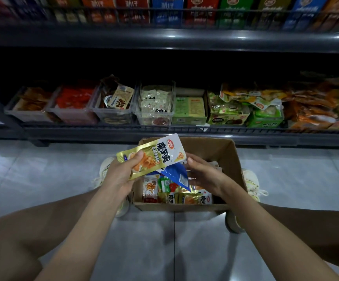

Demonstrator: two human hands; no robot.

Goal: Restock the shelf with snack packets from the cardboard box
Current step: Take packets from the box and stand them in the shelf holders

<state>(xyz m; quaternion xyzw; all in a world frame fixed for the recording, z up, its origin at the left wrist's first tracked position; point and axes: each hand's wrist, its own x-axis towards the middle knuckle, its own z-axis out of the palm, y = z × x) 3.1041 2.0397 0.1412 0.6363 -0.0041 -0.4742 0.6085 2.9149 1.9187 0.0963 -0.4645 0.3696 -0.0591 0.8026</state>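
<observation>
Above the cardboard box [227,153], the left hand [122,173] has its grip closed on a gold snack packet [154,157]; the right hand [203,171] pinches a blue packet [176,173].

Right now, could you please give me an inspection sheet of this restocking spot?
Surface: glossy tiled floor.
Job's things: open cardboard box on the floor, part full of packets; gold packet; blue packet.
Clutter: nothing seen.
Grip: left hand shut on the gold packet; right hand beside the blue packet, grip unclear.
Cables: nothing seen.
Surroundings: lower shelf with bins of snacks; upper shelf with cartons.
</observation>
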